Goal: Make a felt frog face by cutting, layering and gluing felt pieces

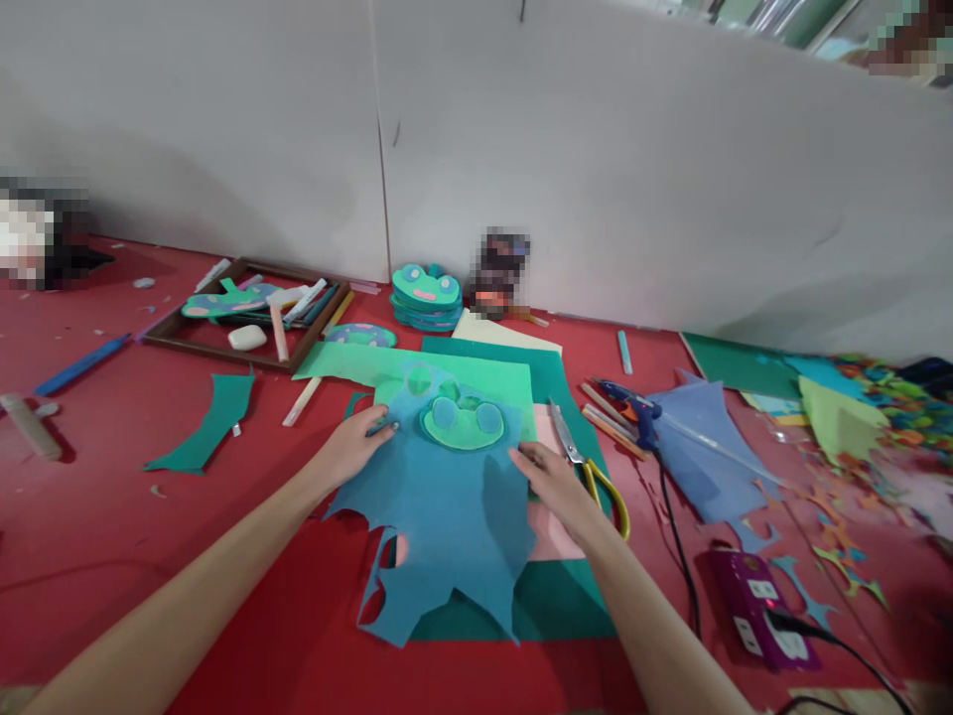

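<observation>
A blue felt sheet (447, 506) with ragged, cut-out edges lies in front of me over several coloured sheets. Both hands are at its upper sides. My left hand (361, 447) grips the left edge, fingers curled; a small dark item shows at its fingertips, too small to name. My right hand (551, 482) is closed at the right edge, thumb and fingers pressed to the felt. Between them, on the blue felt, rests a green frog-head cutout (463, 424) with two round blue eyes. Scissors with yellow handles (588, 467) lie open just beyond my right hand.
A glue gun (632, 405) lies right, its cord running towards a purple power strip (759, 606). Felt scraps (841, 536) are scattered far right. A brown frame (223, 348) with markers stands left, near stacked frog heads (426, 298). A white wall (596, 179) rises behind.
</observation>
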`<state>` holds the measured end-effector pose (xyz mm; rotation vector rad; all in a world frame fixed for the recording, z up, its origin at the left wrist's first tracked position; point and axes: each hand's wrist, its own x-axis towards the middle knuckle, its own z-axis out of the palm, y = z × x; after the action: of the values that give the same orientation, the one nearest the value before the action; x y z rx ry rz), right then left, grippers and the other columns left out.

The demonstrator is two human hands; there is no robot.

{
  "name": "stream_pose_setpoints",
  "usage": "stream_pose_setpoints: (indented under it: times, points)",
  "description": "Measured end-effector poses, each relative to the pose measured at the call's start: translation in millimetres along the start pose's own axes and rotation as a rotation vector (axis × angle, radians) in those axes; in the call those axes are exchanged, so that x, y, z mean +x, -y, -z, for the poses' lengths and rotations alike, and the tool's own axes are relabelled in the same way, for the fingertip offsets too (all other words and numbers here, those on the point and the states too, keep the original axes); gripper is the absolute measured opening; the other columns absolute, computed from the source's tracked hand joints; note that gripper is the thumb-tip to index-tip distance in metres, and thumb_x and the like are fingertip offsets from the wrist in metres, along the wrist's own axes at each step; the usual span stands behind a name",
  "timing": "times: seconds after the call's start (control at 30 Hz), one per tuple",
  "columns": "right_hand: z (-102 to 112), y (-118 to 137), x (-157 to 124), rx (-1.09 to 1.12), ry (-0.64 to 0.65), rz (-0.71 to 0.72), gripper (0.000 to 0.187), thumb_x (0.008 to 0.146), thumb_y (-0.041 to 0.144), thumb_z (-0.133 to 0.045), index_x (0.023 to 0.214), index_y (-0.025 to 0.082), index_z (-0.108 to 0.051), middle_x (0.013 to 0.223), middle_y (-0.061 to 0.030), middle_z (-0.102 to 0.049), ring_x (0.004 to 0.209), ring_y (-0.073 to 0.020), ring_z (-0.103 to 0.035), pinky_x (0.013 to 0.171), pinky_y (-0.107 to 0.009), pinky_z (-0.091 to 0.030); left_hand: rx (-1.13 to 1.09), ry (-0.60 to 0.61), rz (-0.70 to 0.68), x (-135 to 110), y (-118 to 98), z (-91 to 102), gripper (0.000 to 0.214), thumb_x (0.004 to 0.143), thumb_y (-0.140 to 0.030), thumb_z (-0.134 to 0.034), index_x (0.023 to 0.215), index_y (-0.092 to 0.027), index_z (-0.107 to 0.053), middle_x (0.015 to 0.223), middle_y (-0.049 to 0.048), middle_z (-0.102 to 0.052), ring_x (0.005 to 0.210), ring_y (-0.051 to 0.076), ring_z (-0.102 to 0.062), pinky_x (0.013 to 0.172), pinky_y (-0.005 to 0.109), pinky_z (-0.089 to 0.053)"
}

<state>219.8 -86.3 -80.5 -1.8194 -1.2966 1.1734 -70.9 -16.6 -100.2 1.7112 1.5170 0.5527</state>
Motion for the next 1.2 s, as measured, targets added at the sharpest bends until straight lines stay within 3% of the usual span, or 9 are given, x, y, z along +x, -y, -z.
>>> stream_pose_setpoints:
  times: [0.13, 0.3, 0.4, 0.57, 0.77, 0.87, 0.97, 1.1, 1.2]
  points:
    - [1.6, 0.5, -1.0, -0.130, 0.078, 0.056, 0.038, 0.078, 0.055, -0.054, 0.068, 0.018, -0.054, 0.062, 0.0028, -0.048, 0.060, -0.0128, -0.045, 0.057, -0.027, -0.034, -0.017, -0.015, 0.006, -0.4, 0.3, -0.3, 0.031, 0.079, -0.042, -0.052, 0.097, -0.019, -0.063, 0.108, 0.0101, -0.069, 0.103, 0.028, -0.064, 0.088, 0.039, -0.050]
    - [5.9, -7.5, -8.5, -0.210, 0.068, 0.058, 0.038, 0.074, 0.052, -0.062, 0.090, 0.018, -0.060, 0.071, 0.0002, -0.058, 0.066, -0.0162, -0.052, 0.062, -0.028, -0.040, -0.031, -0.035, 0.047, -0.9, -4.1, 0.9, 0.029, 0.076, -0.042, -0.055, 0.092, -0.019, -0.063, 0.102, 0.0095, -0.070, 0.101, 0.029, -0.064, 0.086, 0.039, -0.050]
    - [8.9, -10.7, -12.4, -0.192, 0.068, 0.094, 0.031, 0.078, 0.050, -0.057, 0.080, 0.019, -0.057, 0.066, 0.0012, -0.055, 0.064, -0.0156, -0.052, 0.062, -0.028, -0.040, -0.053, -0.032, 0.067, -2.3, -10.5, 2.6, 0.026, 0.073, -0.040, -0.056, 0.087, -0.019, -0.060, 0.098, 0.0084, -0.070, 0.098, 0.029, -0.064, 0.083, 0.037, -0.050]
    - [14.3, -14.7, -7.6, -0.197, -0.038, 0.139, 0.038, 0.079, 0.051, -0.055, 0.061, 0.022, -0.039, 0.053, 0.0050, -0.043, 0.052, -0.0126, -0.044, 0.051, -0.025, -0.033, -0.076, 0.096, 0.012, -4.8, -16.9, 0.8, 0.023, 0.074, -0.043, -0.050, 0.077, -0.020, -0.052, 0.079, 0.0035, -0.065, 0.079, 0.023, -0.064, 0.067, 0.029, -0.047]
    - [13.1, -22.9, -2.4, -0.303, -0.134, 0.164, 0.032, 0.077, 0.050, -0.056, 0.066, 0.022, -0.043, 0.055, 0.0028, -0.050, 0.053, -0.0143, -0.048, 0.052, -0.026, -0.034, 0.097, 0.153, 0.034, -9.2, -19.0, -0.8, 0.020, 0.081, -0.040, -0.047, 0.078, -0.020, -0.045, 0.064, -0.0023, -0.054, 0.058, 0.015, -0.055, 0.055, 0.025, -0.038]
    - [10.8, -23.0, -4.8, -0.352, -0.164, 0.157, 0.028, 0.077, 0.047, -0.056, 0.069, 0.023, -0.045, 0.057, 0.0023, -0.052, 0.054, -0.0155, -0.050, 0.055, -0.028, -0.036, 0.333, -0.011, 0.003, -20.1, -30.1, -0.9, 0.022, 0.085, -0.037, -0.048, 0.096, -0.018, -0.051, 0.083, 0.0047, -0.062, 0.072, 0.020, -0.061, 0.064, 0.030, -0.045]
    - [8.8, -21.3, -6.5, -0.374, -0.167, 0.149, 0.026, 0.077, 0.047, -0.056, 0.070, 0.024, -0.046, 0.058, 0.0012, -0.053, 0.054, -0.0168, -0.051, 0.055, -0.029, -0.037, 0.628, -0.260, -0.198, -34.4, -46.5, -9.9, 0.034, 0.091, -0.027, -0.042, 0.121, -0.015, -0.050, 0.126, 0.0162, -0.054, 0.113, 0.032, -0.054, 0.090, 0.044, -0.044]
    - [6.6, -19.0, -7.6, -0.404, -0.166, 0.136, 0.023, 0.078, 0.046, -0.055, 0.075, 0.023, -0.052, 0.059, -0.0002, -0.055, 0.056, -0.0191, -0.054, 0.055, -0.030, -0.038, 0.708, -0.164, -0.518, -47.6, -66.2, -38.1, 0.042, 0.095, -0.031, -0.040, 0.134, -0.018, -0.045, 0.144, 0.0141, -0.042, 0.129, 0.031, -0.043, 0.100, 0.045, -0.041]
    - [14.7, -18.7, -8.2, -0.403, -0.170, 0.130, 0.030, 0.081, 0.050, -0.053, 0.088, 0.021, -0.059, 0.070, -0.0041, -0.063, 0.065, -0.0211, -0.060, 0.062, -0.031, -0.042, 0.706, -0.080, -0.633, -49.2, -74.3, -60.5, 0.049, 0.095, -0.038, -0.042, 0.140, -0.021, -0.039, 0.152, 0.0143, -0.030, 0.136, 0.031, -0.035, 0.105, 0.046, -0.037]
